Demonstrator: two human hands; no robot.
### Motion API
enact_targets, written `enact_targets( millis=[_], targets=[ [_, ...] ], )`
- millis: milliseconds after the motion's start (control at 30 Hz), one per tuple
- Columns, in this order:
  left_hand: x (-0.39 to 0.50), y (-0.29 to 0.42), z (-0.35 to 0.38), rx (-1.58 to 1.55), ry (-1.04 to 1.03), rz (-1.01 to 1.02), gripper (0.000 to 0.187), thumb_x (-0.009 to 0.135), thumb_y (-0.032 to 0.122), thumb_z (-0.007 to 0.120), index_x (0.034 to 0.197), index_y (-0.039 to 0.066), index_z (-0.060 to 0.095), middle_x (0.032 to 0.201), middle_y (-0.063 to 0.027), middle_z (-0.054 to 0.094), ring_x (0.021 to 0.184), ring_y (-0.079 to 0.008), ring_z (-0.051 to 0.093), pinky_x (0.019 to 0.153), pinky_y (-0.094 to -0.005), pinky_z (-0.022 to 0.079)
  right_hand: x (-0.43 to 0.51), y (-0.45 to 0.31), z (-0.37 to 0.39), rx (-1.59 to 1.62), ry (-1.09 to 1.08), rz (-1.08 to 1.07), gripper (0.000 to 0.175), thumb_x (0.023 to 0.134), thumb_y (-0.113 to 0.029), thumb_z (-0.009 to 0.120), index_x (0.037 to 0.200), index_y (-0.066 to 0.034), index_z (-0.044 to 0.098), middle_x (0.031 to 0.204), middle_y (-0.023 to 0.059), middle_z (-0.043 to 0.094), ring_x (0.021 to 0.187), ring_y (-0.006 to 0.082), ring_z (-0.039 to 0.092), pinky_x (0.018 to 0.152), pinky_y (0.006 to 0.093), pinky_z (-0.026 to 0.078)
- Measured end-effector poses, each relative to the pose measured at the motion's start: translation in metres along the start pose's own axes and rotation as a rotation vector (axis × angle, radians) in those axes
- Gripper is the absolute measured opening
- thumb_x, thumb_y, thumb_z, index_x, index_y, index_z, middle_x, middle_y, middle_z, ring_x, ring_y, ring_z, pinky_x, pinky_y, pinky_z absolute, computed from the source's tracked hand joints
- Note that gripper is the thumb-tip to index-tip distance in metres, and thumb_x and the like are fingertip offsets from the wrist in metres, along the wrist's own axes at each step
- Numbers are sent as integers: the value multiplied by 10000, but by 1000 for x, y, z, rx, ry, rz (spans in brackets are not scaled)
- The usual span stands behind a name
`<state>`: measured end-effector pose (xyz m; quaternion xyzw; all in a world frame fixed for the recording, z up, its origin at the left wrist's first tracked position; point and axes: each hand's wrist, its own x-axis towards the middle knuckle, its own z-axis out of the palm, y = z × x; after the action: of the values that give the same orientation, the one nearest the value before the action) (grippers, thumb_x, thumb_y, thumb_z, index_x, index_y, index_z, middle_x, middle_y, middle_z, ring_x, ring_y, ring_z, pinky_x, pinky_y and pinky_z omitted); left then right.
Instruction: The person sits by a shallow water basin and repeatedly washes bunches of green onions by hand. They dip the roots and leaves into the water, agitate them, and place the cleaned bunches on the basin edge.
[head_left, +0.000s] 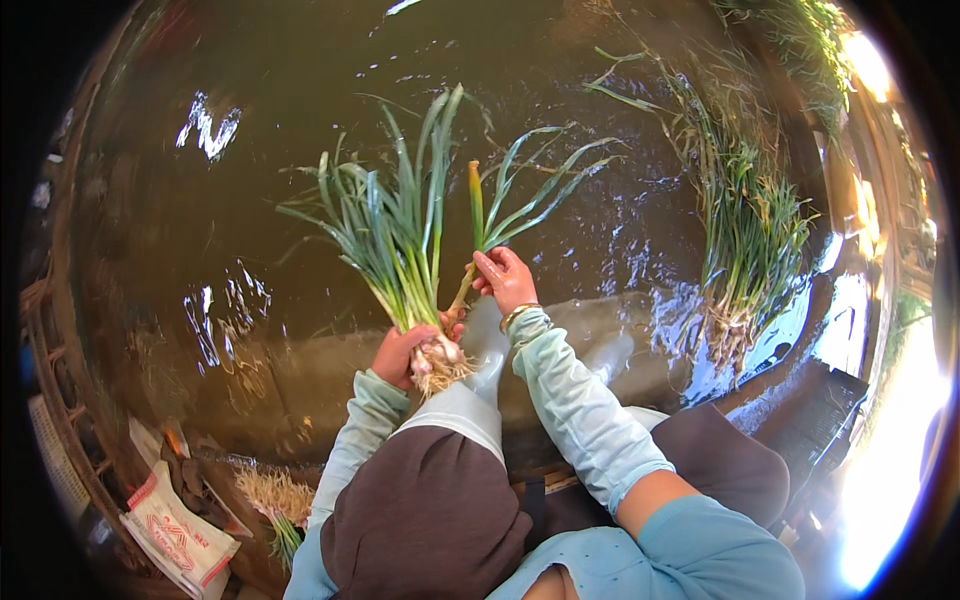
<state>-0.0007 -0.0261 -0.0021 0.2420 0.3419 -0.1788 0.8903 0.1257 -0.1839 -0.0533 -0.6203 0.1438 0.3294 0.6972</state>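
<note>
My left hand (401, 352) is closed around the base of a bunch of green onions (409, 277), its pale bulbs and stringy roots hanging towards my knee and its leaves fanning out over brown water. To the right, my right hand (504, 281) pinches the stem of a separate green onion (465, 289), whose lower end meets the fingers of the left. That stalk has several thin green leaves and one short yellow-orange leaf (475, 195). A gold-coloured bangle (519, 315) circles my right wrist, just above the pale sleeve.
Muddy water (300, 150) fills the basin before me. A large bunch of green onions (742, 255) lies at the right, with more greens (810, 52) above. Another bunch, roots up (277, 495), and a printed white sack (180, 529) lie at lower left. My boot (487, 345) stands in the water.
</note>
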Motion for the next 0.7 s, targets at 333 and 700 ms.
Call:
enact_targets(
  millis=[333,700],
  targets=[
    [17,-12,-11,189,64,76,260,840,60,595,1083,-32,583,966,-128,648,908,-216,647,755,-348,547,-30,36,21,-993,-7,-288,299,934,-348,472,843,-97,608,756,150,639,711,347,612,606,440,472],
    [27,-14,-25,190,15,123,350,841,87,597,1167,-27,538,1098,-154,611,899,-217,637,772,-334,535,-43,19,-3,-827,291,-455,224,930,-242,549,852,-40,604,667,115,565,582,233,575,581,356,468]
  ],
)
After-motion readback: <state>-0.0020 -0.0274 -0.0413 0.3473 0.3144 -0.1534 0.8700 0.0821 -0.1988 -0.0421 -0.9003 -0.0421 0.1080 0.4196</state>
